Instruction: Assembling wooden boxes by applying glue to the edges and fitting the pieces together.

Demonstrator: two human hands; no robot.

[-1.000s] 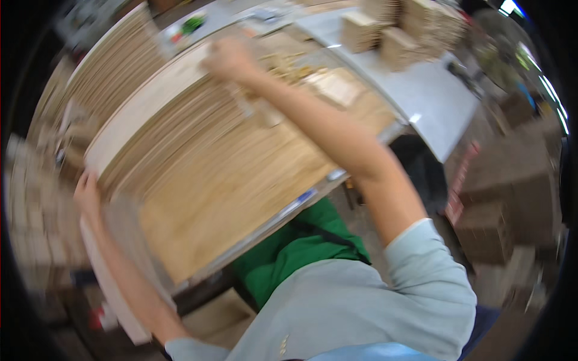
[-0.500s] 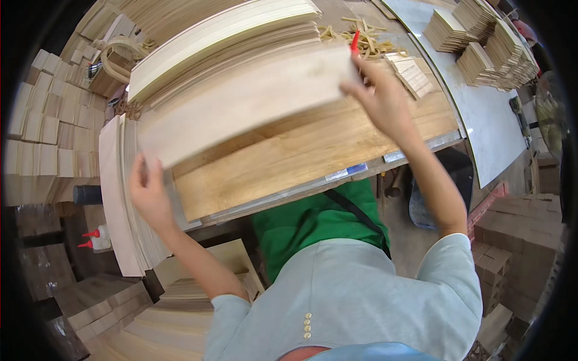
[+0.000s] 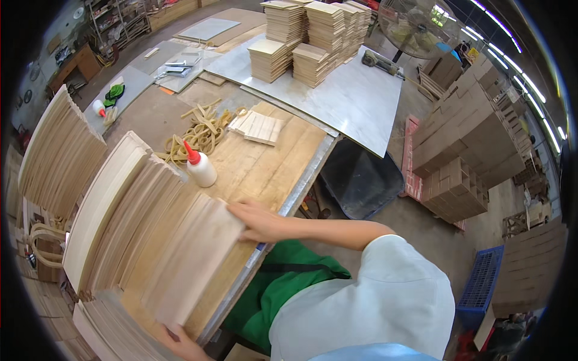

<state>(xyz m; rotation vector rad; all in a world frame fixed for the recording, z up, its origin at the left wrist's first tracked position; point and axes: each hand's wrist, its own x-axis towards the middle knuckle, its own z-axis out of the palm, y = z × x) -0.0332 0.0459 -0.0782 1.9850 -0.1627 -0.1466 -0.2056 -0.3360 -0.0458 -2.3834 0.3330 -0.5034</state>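
A thin pale wooden board (image 3: 191,262) lies low over the wooden work table (image 3: 295,141), held at its two ends. My right hand (image 3: 260,221) is closed on its far end, thumb and fingers at the edge. At the other end my left hand (image 3: 180,344) pinches the board, partly cut off by the lower picture edge. Beside the board stands a row of thin boards on edge (image 3: 123,207). A white glue bottle with a red nozzle (image 3: 201,169) stands just past the board's far end.
Loose tan bands (image 3: 201,132) and small wooden slats (image 3: 257,126) lie on the table. Stacks of small wooden pieces (image 3: 280,60) stand on a grey sheet (image 3: 361,99). A dark bin (image 3: 361,180) sits by the table edge; cartons (image 3: 463,126) rise at right.
My view has swung to the right. The board has come down nearer the table top, still between both hands. The glue bottle, earlier mostly hidden behind the board, now shows fully.
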